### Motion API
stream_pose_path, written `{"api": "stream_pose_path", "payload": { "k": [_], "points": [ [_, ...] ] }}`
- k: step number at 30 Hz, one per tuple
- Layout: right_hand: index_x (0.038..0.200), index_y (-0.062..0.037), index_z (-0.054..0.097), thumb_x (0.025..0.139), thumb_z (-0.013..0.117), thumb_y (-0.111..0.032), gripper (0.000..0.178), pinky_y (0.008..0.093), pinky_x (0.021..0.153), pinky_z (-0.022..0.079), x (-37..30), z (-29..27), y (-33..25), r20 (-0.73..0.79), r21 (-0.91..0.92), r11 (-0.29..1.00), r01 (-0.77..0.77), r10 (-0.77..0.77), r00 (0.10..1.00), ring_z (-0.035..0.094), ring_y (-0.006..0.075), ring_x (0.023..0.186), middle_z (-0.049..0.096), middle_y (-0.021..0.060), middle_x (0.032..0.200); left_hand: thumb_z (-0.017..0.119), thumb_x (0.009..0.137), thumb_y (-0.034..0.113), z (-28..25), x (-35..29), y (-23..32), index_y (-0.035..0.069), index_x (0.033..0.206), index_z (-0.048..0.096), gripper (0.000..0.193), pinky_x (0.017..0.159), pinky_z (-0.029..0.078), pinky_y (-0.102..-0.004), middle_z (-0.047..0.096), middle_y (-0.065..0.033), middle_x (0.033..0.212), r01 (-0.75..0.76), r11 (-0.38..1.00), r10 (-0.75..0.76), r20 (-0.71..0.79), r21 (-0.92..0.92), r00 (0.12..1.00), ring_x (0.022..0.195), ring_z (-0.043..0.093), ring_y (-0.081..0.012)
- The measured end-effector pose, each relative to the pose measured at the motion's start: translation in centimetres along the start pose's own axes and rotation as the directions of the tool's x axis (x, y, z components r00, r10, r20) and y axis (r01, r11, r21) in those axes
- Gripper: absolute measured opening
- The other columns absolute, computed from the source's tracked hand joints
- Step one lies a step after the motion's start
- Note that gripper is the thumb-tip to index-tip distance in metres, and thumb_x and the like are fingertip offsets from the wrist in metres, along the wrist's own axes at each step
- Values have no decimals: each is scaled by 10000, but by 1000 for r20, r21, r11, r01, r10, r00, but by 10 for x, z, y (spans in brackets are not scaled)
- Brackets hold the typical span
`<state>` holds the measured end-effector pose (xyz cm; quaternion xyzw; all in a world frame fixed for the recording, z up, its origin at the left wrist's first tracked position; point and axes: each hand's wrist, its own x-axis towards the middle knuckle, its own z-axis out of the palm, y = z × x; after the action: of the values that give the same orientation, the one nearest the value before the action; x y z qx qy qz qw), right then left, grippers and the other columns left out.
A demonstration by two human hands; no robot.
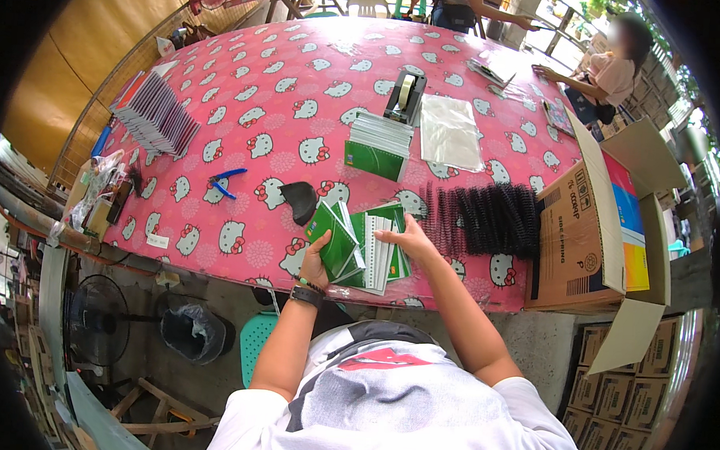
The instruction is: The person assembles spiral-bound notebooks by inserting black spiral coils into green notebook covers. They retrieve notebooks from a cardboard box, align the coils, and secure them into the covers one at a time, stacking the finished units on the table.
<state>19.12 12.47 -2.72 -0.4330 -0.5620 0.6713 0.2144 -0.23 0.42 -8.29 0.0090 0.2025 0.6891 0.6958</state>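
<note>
At the table's near edge, my left hand [315, 263] is closed on a small fanned stack of green-covered notebooks [332, 238]. My right hand [407, 236] grips another set of green notebooks [379, 245] just beside it, its thumb over a white sheet edge with a row of punched holes. A black curved piece [299, 201] lies just beyond my left hand. Farther off, a neat stack of green notebooks [376, 146] stands before a black tape dispenser [406, 96]. Many black spiral binding coils [495, 219] lie to the right of my right hand.
An open cardboard box [578, 233] stands at the table's right edge. Blue-handled pliers [225, 183] and a tall notebook stack [155, 113] are on the left. Clear plastic sleeves [450, 133] lie past the coils. A person [615, 67] sits at the far right.
</note>
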Motion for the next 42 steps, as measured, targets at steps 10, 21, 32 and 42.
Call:
{"api": "stream_pose_path", "payload": {
  "k": [10,21,32,42],
  "points": [
    [1277,31,396,682,843,-221,786,332,875,487,-6,0,-2,6,78,997,7,-7,1000,610,204,988,612,150,1107,586,910,210,4,-1,-2,-7,1125,578,305,841,537,-400,661,-150,1055,-1,1000,1,14,-13,1000,925,662,-260],
    [1304,62,365,656,838,-252,862,334,920,457,13,-5,19,21,34,999,5,-5,1000,589,227,1044,592,187,1146,599,902,224,3,0,-3,0,1103,584,302,819,543,-390,669,-136,1019,-23,999,24,-26,45,999,887,667,-248],
    [1354,70,305,607,806,-248,953,339,946,442,-4,12,-15,-62,-414,902,122,-161,985,568,295,1095,573,225,1169,597,895,193,15,-6,-13,4,1128,564,302,812,545,-370,654,-118,1046,-34,987,41,-43,159,998,900,661,-222],
    [1344,-44,290,574,809,-238,948,446,905,452,-29,-2,-52,-313,-689,720,83,-399,861,549,416,1044,506,231,1153,612,863,114,23,-7,-16,-14,1120,562,291,854,521,-381,639,-118,1056,-27,900,48,-39,435,998,937,644,-226]
  ]
}}
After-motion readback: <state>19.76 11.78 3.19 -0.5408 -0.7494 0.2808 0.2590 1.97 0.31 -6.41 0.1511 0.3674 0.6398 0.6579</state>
